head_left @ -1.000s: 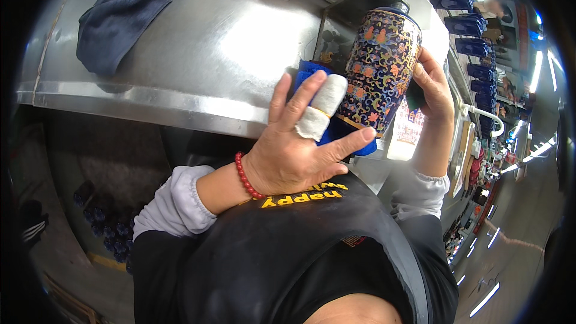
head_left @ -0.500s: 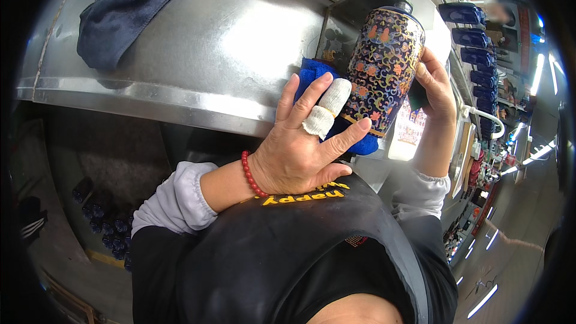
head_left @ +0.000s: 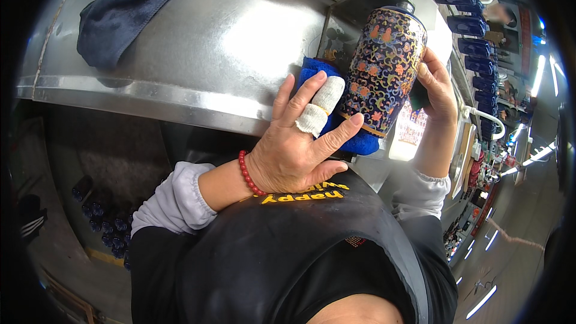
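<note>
A dark blue vase (head_left: pixel 386 72) with a colourful floral pattern and gold bands leans at a slant, its dark neck pointing away from me. My right hand (head_left: pixel 438 84) grips it on the right side, thumb toward me and the other fingers partly hidden behind it. A bright blue cloth (head_left: pixel 360 144) lies under and beside its lower end. To the vase's left, my left hand (head_left: pixel 306 126) is spread open over the cloth. One of its fingers wears a white knitted finger cover (head_left: pixel 324 105), held by a band.
The steel worktop (head_left: pixel 198 42) has a dark grey cloth (head_left: pixel 123 15) at its far left. A metal tray (head_left: pixel 336 39) stands behind the vase. At the right runs a row of dark blue vessels (head_left: pixel 468 26); several dark objects (head_left: pixel 107 227) sit below the worktop.
My left hand has drawn slightly left, away from the vase. The vase has shifted a little to the right and turned slightly. The row of blue vessels has moved farther away.
</note>
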The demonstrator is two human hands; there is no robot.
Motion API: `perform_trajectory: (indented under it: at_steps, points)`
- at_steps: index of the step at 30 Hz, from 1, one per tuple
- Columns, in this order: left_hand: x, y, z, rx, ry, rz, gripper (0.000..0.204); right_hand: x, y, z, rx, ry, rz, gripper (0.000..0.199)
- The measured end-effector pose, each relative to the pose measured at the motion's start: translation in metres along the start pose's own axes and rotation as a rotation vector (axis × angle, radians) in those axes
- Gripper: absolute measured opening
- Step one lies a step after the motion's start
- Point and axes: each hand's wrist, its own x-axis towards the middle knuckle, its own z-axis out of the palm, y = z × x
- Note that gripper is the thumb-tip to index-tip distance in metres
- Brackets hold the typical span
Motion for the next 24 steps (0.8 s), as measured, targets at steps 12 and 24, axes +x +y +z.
perform_trajectory:
  at_steps: [12,24]
  points:
    - [0.013,0.0,-0.011,0.076,0.013,-0.005,0.061,-0.001,0.0,-0.001,0.011,-0.023,-0.011,0.037]
    - [0.116,-0.027,-0.005,0.106,-0.007,0.067,0.06,0.0,0.006,0.001,-0.068,-0.014,-0.137,0.05]
